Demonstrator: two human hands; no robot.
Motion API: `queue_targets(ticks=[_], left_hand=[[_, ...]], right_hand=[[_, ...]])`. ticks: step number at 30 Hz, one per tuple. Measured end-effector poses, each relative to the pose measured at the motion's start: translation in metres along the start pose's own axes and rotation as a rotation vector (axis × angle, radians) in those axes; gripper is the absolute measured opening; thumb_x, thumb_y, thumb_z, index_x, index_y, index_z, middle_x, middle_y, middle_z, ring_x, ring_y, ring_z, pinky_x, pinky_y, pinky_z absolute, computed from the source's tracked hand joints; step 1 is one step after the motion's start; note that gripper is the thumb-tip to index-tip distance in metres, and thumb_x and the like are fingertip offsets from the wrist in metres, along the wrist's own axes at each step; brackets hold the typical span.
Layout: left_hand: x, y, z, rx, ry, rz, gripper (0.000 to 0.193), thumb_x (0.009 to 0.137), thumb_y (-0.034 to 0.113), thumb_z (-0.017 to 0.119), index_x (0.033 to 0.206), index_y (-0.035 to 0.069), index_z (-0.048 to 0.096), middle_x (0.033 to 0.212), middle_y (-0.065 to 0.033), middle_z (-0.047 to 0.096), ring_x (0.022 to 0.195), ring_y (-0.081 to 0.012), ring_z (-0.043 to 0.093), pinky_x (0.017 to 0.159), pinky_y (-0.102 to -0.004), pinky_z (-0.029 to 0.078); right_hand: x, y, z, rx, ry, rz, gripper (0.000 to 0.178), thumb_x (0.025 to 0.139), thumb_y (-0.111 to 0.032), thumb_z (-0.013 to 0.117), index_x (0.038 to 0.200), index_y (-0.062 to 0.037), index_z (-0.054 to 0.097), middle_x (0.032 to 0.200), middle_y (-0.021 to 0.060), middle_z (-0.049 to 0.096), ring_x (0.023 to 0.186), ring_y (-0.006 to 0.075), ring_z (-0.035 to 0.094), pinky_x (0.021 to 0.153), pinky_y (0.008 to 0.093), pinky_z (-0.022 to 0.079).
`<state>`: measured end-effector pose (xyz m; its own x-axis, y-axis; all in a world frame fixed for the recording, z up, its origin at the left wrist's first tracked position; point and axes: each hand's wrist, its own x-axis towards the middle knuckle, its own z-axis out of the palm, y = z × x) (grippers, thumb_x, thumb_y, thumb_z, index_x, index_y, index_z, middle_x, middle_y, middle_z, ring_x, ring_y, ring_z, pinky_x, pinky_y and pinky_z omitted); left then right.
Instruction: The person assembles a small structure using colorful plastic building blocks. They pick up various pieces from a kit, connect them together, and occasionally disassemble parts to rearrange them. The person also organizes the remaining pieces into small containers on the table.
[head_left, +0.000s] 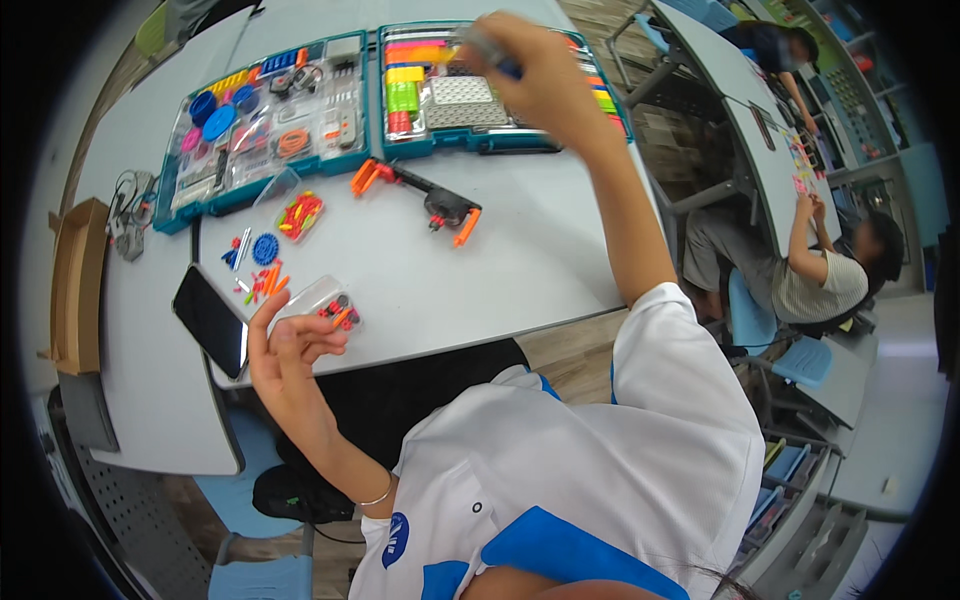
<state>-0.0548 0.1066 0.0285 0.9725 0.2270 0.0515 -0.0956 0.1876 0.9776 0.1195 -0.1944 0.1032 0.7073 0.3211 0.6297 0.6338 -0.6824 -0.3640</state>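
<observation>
The right hand (545, 85) is up high, over the right half of the teal plastic case (458, 142). Its fingers are closed around a small grey and dark blue thing (490, 52) — it is too blurry to tell what it is. That thing is above the case, in front of the bright bars and blocks inside.

The left hand (290, 365) is low, by the near edge of the white table (545, 245). Its fingers are bent in a loose way, with gaps between them, and the tips do not squeeze together. It is right beside a clear plastic box (318, 294) with small red, black and orange bits in it.

A black phone with a shiny screen (212, 322) lies just left of that hand. Past the hand are a blue toothed wheel (265, 249) and some little orange and pink pegs (268, 282). A clear tub of red and yellow pieces (300, 215) sits behind them. A long black and orange built toy (430, 200) lies near the middle of the table, in front of the case. Two people sit at another table (745, 150) on the right.
</observation>
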Motion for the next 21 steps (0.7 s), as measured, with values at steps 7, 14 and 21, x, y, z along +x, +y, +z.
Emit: queue_targets(ticks=[7, 14, 21], left_hand=[[0.012, -0.002, 0.002, 0.049, -0.006, 0.001, 0.036, 0.103, 0.022, 0.051, 0.127, -0.006, 0.052, 0.083, -0.0078, 0.061, 0.071, -0.0116, 0.06, 0.066, -0.0249, 0.051], [0.01, -0.003, 0.001, 0.081, 0.003, 0.006, 0.032, 0.102, 0.021, 0.053, 0.123, -0.004, 0.055, 0.084, -0.0063, 0.061, 0.071, -0.01, 0.058, 0.068, -0.0239, 0.049], [0.01, -0.005, -0.004, 0.092, -0.011, 0.006, 0.032, 0.102, 0.021, 0.053, 0.122, -0.003, 0.056, 0.085, -0.0062, 0.061, 0.073, -0.0098, 0.059, 0.068, -0.0232, 0.048]], right_hand=[[-0.015, 0.196, -0.046, -0.307, 0.136, 0.265, 0.019, 0.084, -0.023, 0.076, 0.094, -0.0073, 0.072, 0.092, 0.0109, 0.066, 0.084, 0.0294, 0.064, 0.075, 0.0399, 0.05], [0.004, 0.26, -0.018, -0.398, -0.102, 0.314, 0.021, 0.087, -0.022, 0.069, 0.103, -0.0104, 0.073, 0.1, 0.0142, 0.066, 0.094, 0.0343, 0.063, 0.081, 0.0442, 0.05], [-0.004, 0.274, -0.008, -0.473, -0.199, 0.331, 0.018, 0.085, -0.018, 0.071, 0.099, -0.0071, 0.07, 0.098, 0.0162, 0.066, 0.094, 0.0348, 0.061, 0.084, 0.0422, 0.048]])
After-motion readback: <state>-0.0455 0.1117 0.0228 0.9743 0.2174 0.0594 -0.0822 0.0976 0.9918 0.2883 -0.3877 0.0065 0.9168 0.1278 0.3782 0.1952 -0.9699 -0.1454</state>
